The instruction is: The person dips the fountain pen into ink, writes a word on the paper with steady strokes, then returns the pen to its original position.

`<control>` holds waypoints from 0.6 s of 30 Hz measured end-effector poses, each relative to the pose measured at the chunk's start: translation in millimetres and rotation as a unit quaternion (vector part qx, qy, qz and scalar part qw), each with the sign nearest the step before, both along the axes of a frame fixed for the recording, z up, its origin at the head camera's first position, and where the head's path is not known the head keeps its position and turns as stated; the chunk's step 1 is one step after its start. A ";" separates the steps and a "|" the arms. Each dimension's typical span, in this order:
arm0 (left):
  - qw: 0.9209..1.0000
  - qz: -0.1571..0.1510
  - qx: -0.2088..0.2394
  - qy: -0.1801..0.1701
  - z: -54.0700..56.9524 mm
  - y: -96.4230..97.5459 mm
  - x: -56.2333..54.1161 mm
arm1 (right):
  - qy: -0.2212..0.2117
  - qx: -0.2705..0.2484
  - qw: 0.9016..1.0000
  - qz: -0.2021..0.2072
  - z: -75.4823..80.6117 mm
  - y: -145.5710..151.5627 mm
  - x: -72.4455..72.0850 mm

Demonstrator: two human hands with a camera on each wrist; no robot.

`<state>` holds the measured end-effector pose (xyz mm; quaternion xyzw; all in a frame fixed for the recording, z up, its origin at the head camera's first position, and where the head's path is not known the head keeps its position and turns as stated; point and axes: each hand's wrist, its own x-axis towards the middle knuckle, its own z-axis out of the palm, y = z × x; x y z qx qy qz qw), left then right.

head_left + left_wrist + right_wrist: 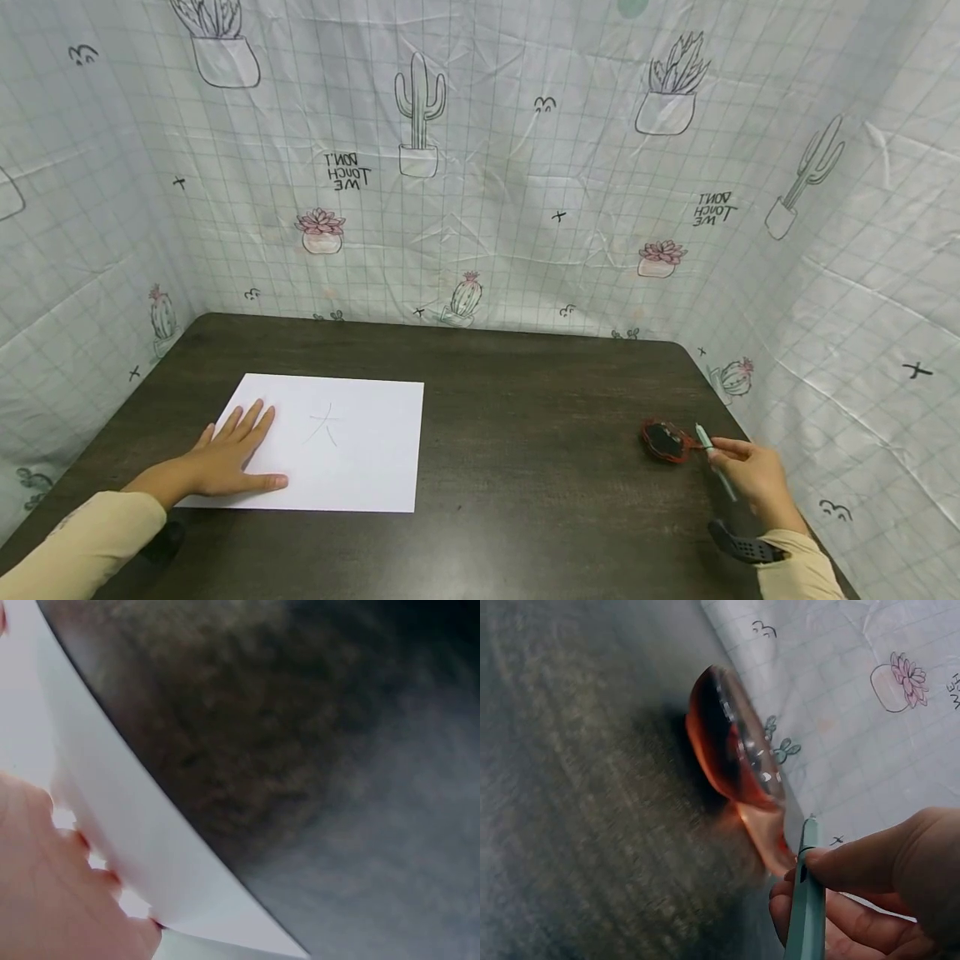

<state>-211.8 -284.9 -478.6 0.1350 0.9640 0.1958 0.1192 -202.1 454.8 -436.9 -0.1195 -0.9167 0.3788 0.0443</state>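
My left hand (228,454) rests on a white sheet of paper (367,467) with its fingers spread, over the sheet's left part. Thin pencil-like strokes (324,425) cross on the paper to the right of the fingers. At the table's right side, my right hand (753,475) pinches a mint-green pen (806,919) between thumb and fingers. Just left of it lies a glossy dark oval with a translucent red rim and short handle, like a hand mirror (666,442). The handle's end passes behind the pen; whether the fingers touch it I cannot tell.
The dark wooden table (525,433) has a patterned cloth (495,167) hanging around its back and sides. The cloth stands close beside the right hand. A black wrist strap (742,546) sits on the right wrist.
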 end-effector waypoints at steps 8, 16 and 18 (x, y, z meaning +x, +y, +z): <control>1.000 -0.001 -0.003 -0.002 13.9 6.0 6.2 | -0.008 0.017 1.000 -0.022 -8.9 2.7 -0.7; 1.000 -0.008 0.002 0.003 11.1 4.6 5.0 | -0.002 0.020 0.999 -0.036 -10.7 -1.4 0.0; 1.000 -0.007 0.002 0.001 8.3 3.2 3.5 | 0.001 0.020 0.999 -0.036 -10.7 -1.8 0.1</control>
